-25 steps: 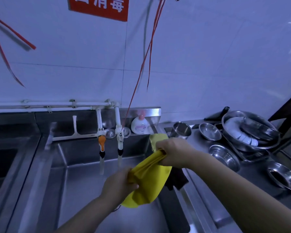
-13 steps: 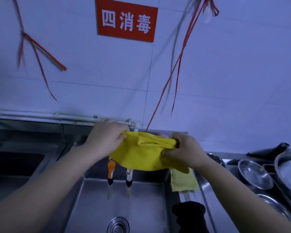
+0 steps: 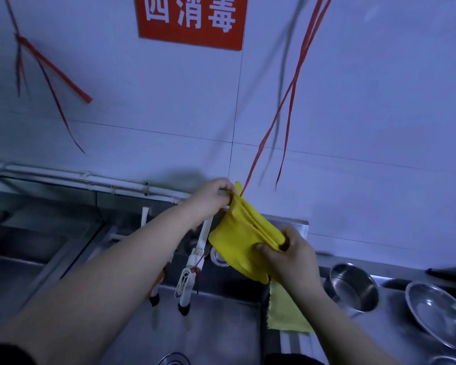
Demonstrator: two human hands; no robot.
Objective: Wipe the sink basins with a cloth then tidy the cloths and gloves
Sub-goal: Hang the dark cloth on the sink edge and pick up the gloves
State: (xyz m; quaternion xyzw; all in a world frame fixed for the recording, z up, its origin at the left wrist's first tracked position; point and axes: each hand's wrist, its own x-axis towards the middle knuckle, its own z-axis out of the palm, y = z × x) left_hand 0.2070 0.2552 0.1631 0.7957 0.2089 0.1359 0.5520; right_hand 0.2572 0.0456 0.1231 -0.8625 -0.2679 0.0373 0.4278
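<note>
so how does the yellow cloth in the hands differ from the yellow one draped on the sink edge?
The held cloth is bunched into folds and stretched in the air between the left hand and right hand; the draped cloth hangs flat over the sink divider, untouched. The held one looks a deeper yellow, the draped one paler. Both are yellow cloths by the same basin.

Red sign [image 3: 192, 21]: top cut off by the frame.
Drain [image 3: 174, 359]: only its upper rim shows.
Orange tap [image 3: 157, 283]: mostly behind the left forearm.
Right-hand bowl [image 3: 436, 312]: clipped by the edge.

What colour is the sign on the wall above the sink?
The sign is red with white characters, seen in the head view.
</note>
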